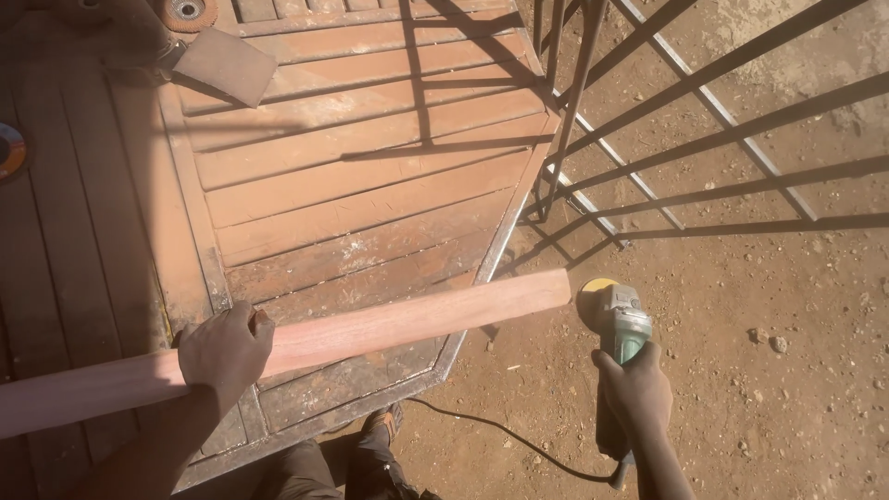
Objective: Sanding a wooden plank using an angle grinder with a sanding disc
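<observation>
1. Reddish dirt ground [759,306] scattered with small stones fills the right side, crossed by the long shadows of a metal bar frame [565,83] standing at the top.
2. On the left lies a slatted wooden panel [370,185] in a metal frame, serving as the bench; its diagonal slats are scuffed and dusty.
3. A long, pale reddish wooden plank [389,324] lies across the lower part of the panel, running from the left edge of the view out past the panel's right rim.
4. The left hand [225,350] is clamped over the plank near its left part, fingers curled over the top edge, pressing it onto the bench.
5. The right hand [634,393] is wrapped around the body of a green and grey angle grinder [622,324], whose yellow disc sits right at the plank's free end; whether they touch cannot be told.
6. A black cable [500,431] trails from the grinder across the dirt toward the person's legs.
7. At the top left of the panel rests a sheet of sandpaper [225,63], with a round abrasive disc [185,11] just above it and another disc [9,151] at the left edge.
8. No container shows in the view.
</observation>
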